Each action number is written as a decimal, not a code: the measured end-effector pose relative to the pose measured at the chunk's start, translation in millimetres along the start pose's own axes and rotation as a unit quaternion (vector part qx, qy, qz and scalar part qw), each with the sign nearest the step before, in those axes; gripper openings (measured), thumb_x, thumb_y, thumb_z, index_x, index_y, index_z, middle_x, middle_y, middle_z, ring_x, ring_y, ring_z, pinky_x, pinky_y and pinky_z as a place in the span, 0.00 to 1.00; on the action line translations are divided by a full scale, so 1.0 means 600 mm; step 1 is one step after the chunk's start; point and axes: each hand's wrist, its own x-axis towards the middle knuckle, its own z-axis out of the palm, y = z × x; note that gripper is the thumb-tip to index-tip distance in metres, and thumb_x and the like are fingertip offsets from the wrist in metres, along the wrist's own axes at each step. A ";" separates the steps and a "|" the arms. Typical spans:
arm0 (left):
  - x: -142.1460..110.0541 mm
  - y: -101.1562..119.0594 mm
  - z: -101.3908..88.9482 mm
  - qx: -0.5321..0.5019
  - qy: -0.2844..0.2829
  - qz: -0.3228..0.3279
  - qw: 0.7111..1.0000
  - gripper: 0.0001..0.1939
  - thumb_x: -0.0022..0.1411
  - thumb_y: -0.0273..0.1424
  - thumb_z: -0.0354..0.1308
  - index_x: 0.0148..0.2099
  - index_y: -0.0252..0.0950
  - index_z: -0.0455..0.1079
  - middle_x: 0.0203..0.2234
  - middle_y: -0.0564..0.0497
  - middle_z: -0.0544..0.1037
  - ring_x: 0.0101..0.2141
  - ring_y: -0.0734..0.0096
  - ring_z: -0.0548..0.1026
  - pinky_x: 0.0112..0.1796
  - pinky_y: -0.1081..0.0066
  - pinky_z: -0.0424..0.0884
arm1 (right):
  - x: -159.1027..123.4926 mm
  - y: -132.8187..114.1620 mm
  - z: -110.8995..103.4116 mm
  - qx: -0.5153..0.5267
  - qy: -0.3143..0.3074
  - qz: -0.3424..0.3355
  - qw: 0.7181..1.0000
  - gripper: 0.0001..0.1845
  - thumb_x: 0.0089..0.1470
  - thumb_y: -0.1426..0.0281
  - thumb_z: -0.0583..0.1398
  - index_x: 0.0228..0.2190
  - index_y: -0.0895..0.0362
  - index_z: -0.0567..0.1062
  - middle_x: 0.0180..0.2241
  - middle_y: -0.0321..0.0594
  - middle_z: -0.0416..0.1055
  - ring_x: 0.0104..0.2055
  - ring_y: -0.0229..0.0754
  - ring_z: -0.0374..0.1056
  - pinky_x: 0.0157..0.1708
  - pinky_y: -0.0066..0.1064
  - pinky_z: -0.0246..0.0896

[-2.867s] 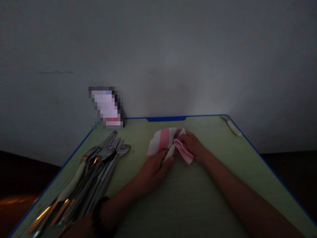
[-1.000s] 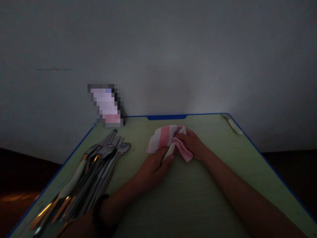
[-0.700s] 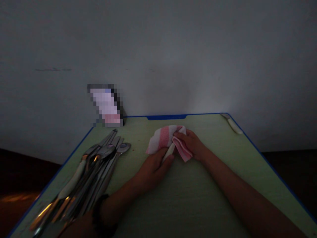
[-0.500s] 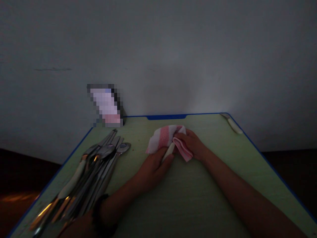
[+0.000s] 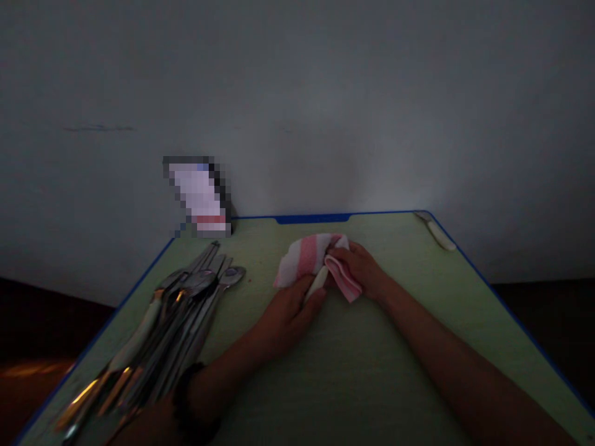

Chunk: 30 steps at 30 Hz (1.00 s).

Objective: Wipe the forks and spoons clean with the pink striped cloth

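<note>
My left hand (image 5: pixel 290 313) is closed around the pale handle (image 5: pixel 316 285) of a utensil near the middle of the table. The far end of that utensil is hidden inside a pink-and-white striped cloth (image 5: pixel 308 255), so I cannot tell its kind. Closed on the cloth, my right hand (image 5: pixel 362 269) pinches it around the covered end. To the left lies a pile of cutlery (image 5: pixel 181 322), with spoons and long metal handles, some gold-coloured and one white.
A light green table (image 5: pixel 372 371) with a blue rim stands against a grey wall (image 5: pixel 297 111). A blurred-out phone-like device (image 5: pixel 198 195) leans at the back left. One white-handled utensil (image 5: pixel 439 235) lies at the back right corner.
</note>
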 end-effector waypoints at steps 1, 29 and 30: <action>0.000 -0.001 0.000 0.001 0.001 0.001 1.000 0.16 0.67 0.39 0.41 0.43 0.34 0.64 0.30 0.51 0.71 0.30 0.69 0.69 0.30 0.71 0.65 | 0.000 0.000 0.000 -0.004 0.002 -0.004 1.000 0.05 0.41 0.68 0.60 0.22 0.57 0.72 0.20 0.31 0.69 0.23 0.34 0.62 0.26 0.27 0.55; -0.001 0.000 -0.001 0.017 0.000 0.013 1.000 0.15 0.67 0.38 0.42 0.44 0.34 0.65 0.32 0.50 0.71 0.32 0.68 0.69 0.32 0.70 0.65 | 0.005 -0.001 0.005 0.126 0.073 0.048 0.988 0.12 0.40 0.59 0.60 0.23 0.55 0.72 0.20 0.31 0.69 0.23 0.36 0.62 0.30 0.29 0.58; -0.001 0.000 -0.001 0.017 0.001 0.012 1.000 0.15 0.67 0.39 0.42 0.43 0.34 0.65 0.32 0.50 0.71 0.31 0.69 0.69 0.32 0.70 0.65 | 0.006 0.000 0.004 0.116 0.069 0.044 0.990 0.12 0.40 0.59 0.60 0.23 0.55 0.72 0.20 0.32 0.69 0.23 0.36 0.62 0.30 0.30 0.59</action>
